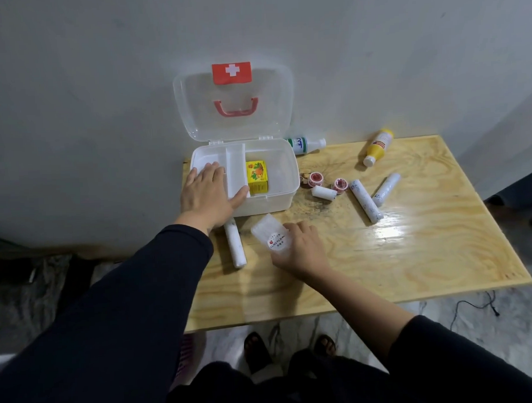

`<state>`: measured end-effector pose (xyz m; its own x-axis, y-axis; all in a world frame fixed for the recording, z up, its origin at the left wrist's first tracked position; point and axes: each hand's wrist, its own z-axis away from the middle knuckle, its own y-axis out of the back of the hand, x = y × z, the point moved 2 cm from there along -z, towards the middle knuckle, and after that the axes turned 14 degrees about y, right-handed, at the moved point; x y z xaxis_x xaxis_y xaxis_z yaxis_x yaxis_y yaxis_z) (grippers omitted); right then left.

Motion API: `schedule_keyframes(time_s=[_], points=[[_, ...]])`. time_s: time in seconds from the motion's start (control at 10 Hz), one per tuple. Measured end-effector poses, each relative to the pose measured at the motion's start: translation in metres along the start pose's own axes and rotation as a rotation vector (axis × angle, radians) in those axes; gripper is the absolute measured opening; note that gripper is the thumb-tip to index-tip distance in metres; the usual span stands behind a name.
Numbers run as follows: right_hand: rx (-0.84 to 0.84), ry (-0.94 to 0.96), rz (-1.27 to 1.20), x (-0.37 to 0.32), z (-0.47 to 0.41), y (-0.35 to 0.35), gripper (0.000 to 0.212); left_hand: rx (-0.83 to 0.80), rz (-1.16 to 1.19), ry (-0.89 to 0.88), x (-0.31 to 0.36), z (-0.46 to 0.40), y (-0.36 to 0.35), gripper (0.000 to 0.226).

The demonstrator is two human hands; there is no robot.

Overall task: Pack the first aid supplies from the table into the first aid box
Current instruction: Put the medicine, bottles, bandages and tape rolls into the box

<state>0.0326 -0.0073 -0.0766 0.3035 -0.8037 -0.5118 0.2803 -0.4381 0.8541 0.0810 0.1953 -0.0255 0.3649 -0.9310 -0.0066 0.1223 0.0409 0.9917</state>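
The white first aid box (276,198) stands open at the table's back left, lid (234,103) leaning on the wall. A yellow carton (257,176) lies inside beside a white inner tray (224,160). My left hand (208,194) rests flat on that tray and the box's front left rim. My right hand (299,248) grips a clear wrapped roll with a round label (269,236) on the table in front of the box. A white bandage roll (236,243) lies just left of it.
Right of the box lie small red tape rolls (314,178), a short white roll (324,192), two long white rolls (365,201), a green-labelled white bottle (306,144) and a yellow bottle (379,146). The wooden table (411,256) meets the wall behind.
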Motion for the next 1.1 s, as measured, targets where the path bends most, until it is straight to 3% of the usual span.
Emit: schedule_keyframes(time_s=[0.1, 0.3, 0.5, 0.7, 0.9, 1.1], points=[[-0.042, 0.062, 0.019, 0.020, 0.006, 0.012, 0.074, 0.007, 0.002, -0.001, 0.001, 0.000, 0.000, 0.083], [-0.025, 0.090, -0.154, 0.038, 0.016, 0.044, 0.064, 0.006, -0.003, -0.005, -0.001, 0.001, -0.001, 0.083], [-0.003, 0.180, -0.111, 0.034, 0.011, 0.115, 0.068, 0.002, -0.014, -0.005, 0.001, 0.002, -0.004, 0.084], [0.129, 0.180, 0.031, 0.009, -0.036, 0.153, 0.064, 0.011, -0.004, -0.012, 0.002, 0.000, -0.002, 0.085], [0.079, 0.175, 0.268, -0.024, -0.089, 0.138, 0.051, 0.024, 0.003, -0.012, 0.003, 0.001, -0.003, 0.086], [-0.033, 0.218, 0.310, -0.043, -0.122, 0.109, 0.035, 0.021, 0.013, -0.014, 0.003, 0.002, -0.001, 0.087]])
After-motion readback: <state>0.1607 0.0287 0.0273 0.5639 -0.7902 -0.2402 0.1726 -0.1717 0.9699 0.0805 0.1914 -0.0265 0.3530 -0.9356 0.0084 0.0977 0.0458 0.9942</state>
